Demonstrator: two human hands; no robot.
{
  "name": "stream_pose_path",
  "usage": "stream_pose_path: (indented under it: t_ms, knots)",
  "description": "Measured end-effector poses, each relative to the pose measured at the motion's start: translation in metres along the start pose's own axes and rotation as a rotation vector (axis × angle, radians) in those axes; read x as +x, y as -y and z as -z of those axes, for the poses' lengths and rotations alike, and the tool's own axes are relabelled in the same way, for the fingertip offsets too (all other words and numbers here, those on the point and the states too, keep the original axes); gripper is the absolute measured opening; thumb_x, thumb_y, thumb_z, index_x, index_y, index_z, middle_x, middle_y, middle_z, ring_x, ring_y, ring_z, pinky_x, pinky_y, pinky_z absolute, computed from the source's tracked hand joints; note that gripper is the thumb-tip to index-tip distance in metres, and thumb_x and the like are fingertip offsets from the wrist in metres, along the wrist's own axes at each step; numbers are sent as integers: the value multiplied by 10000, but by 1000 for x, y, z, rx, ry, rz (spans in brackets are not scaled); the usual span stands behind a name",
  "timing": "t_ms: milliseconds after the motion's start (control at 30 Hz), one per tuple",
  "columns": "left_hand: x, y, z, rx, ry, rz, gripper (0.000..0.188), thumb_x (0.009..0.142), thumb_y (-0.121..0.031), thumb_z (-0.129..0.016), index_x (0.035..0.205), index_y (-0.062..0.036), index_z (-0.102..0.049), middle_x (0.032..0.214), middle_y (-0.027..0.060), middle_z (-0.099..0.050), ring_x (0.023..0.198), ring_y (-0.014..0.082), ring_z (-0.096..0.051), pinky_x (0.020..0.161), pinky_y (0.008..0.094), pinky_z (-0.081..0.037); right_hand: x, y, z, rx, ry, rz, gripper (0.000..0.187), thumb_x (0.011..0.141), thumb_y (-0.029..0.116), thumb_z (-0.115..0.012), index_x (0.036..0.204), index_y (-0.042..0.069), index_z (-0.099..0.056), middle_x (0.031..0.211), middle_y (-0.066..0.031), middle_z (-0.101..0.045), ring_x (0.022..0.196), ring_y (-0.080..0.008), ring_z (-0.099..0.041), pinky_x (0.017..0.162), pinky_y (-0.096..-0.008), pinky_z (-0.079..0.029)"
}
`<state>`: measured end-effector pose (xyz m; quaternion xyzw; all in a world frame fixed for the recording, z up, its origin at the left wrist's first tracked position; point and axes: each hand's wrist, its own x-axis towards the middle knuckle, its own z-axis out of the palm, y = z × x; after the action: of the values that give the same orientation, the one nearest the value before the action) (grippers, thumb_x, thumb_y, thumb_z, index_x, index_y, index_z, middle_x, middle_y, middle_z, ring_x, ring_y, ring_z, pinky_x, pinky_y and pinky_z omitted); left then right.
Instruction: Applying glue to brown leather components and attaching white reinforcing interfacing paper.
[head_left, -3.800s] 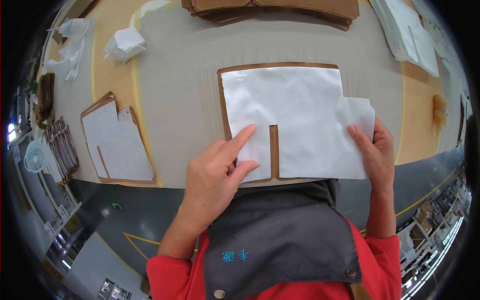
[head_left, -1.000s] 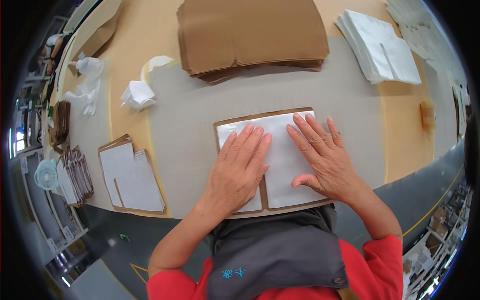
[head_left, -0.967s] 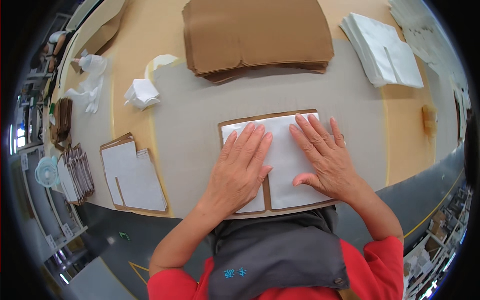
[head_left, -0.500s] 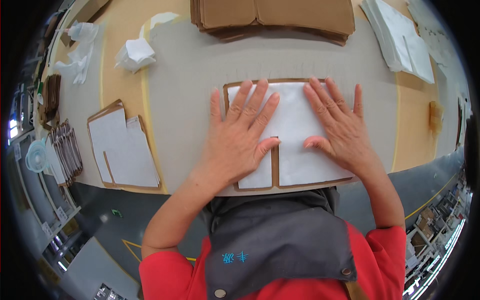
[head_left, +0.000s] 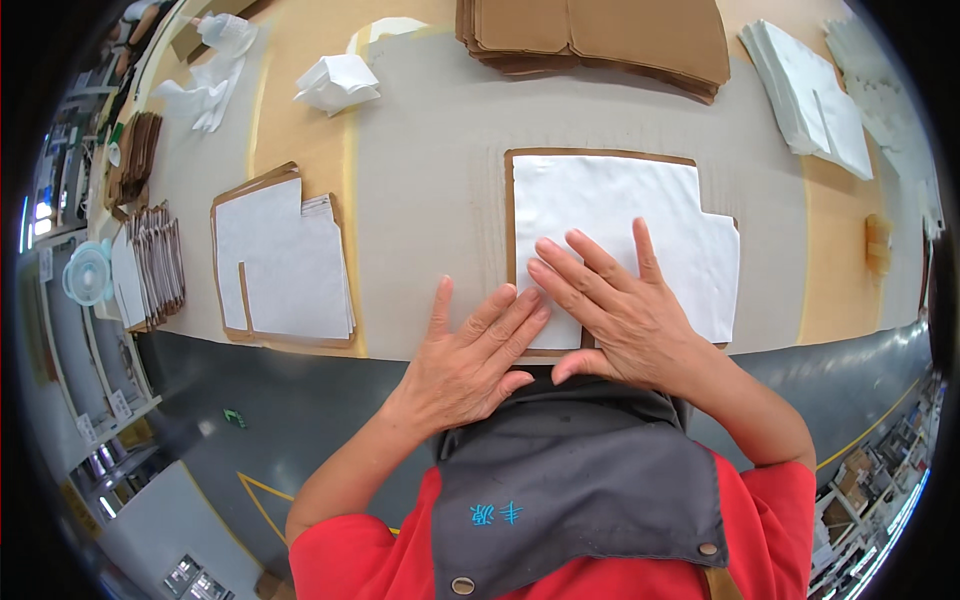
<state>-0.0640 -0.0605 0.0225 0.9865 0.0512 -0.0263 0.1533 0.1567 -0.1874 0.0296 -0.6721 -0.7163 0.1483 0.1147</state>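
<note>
A white cut sheet (head_left: 620, 215) lies on a brown cardboard piece (head_left: 510, 220) on the grey table top in front of me. My right hand (head_left: 615, 315) rests flat on the sheet's near edge, fingers spread and pointing up-left. My left hand (head_left: 470, 350) lies flat beside it at the near left corner, its fingertips touching the sheet and cardboard. Neither hand holds anything.
A finished stack of white-on-brown pieces (head_left: 280, 260) sits to the left. Brown cardboard blanks (head_left: 600, 35) are piled at the far edge, white sheets (head_left: 810, 95) at the far right. Crumpled white paper (head_left: 338, 82) lies far left; a small fan (head_left: 88, 272) stands beyond the table.
Both hands have slid toward me, from the middle of the sheet to its near edge. The left hand now sits mostly off the sheet at its near left corner.
</note>
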Motion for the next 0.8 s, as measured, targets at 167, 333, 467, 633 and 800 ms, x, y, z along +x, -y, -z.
stream_pose_path:
  t_ms: [167,333,467,633,800]
  knots:
    - [2,3,6,-36,29,-22,636,1018,-484,-439,1534,-112,-426,1655,90,-274,1563,294,-126,1197,663,35,15,-13,11,-44,45,61,990,838,807,-395,1568,139,-350,1613,-29,-361,1515,-225,-270,1207,-650,-12]
    - [14,-1,15,13,-1,35,637,1030,-496,-406,1557,-137,-386,1654,76,-278,1558,272,-150,1203,654,21,-21,-23,35,-140,37,-145,1089,823,862,-271,1592,91,-278,1648,-96,-280,1542,-297,-196,1210,-622,39]
    - [18,-9,3,2,9,-61,618,1026,-494,-417,1561,-186,-388,1660,43,-270,1558,233,-155,1212,643,10,-58,2,7,-149,121,-166,1059,822,854,-302,1587,120,-304,1645,-64,-289,1541,-276,-197,1208,-633,38]
    - [21,-8,7,-37,26,-18,609,1023,-474,-431,1566,-204,-381,1667,77,-244,1561,258,-144,1211,638,15,-60,8,9,-51,151,-205,1037,812,844,-351,1580,147,-331,1643,-32,-297,1542,-249,-189,1205,-643,35]
    - [37,-8,23,23,-12,45,593,1034,-429,-424,1562,-162,-385,1655,99,-271,1553,272,-178,1215,624,12,-45,-5,32,-102,32,-238,1040,815,841,-345,1573,130,-342,1635,-49,-318,1535,-268,-215,1201,-645,18]
